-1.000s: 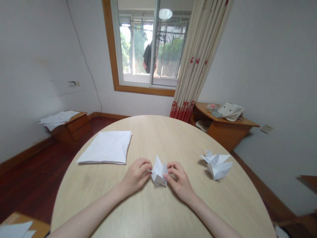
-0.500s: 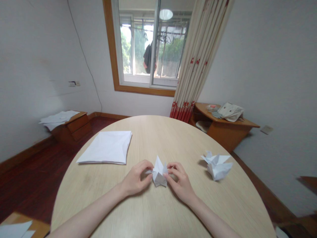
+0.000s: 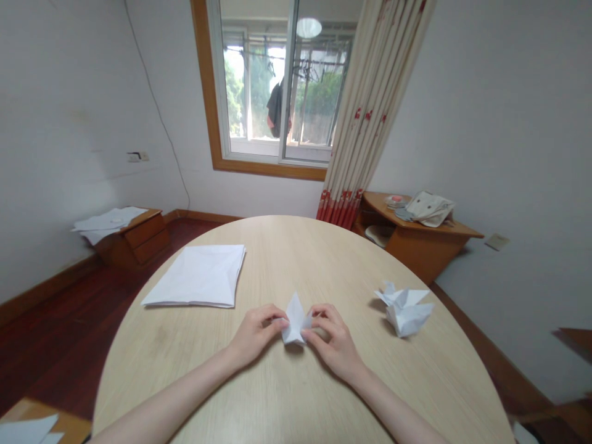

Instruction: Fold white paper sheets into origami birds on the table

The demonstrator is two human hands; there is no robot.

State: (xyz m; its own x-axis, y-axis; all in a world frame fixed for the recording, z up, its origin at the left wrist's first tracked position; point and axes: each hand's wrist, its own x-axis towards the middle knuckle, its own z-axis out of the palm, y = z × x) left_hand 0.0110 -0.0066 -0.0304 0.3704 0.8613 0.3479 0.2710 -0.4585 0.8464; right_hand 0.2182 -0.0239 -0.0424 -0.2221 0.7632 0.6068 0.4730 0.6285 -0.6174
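Observation:
A small white folded paper piece stands pointed upward on the round light-wood table, near its middle front. My left hand pinches its left side with curled fingers. My right hand pinches its right side, thumb and fingers closed on the paper. Both forearms reach in from the bottom edge.
A stack of white paper sheets lies at the table's left. Finished folded paper figures sit at the right. A low wooden cabinet with papers stands left, a wooden corner shelf right, a curtain beside the window.
The two hands have drawn closer together on the folded paper, squeezing it narrower. The paper has shifted very slightly up the table.

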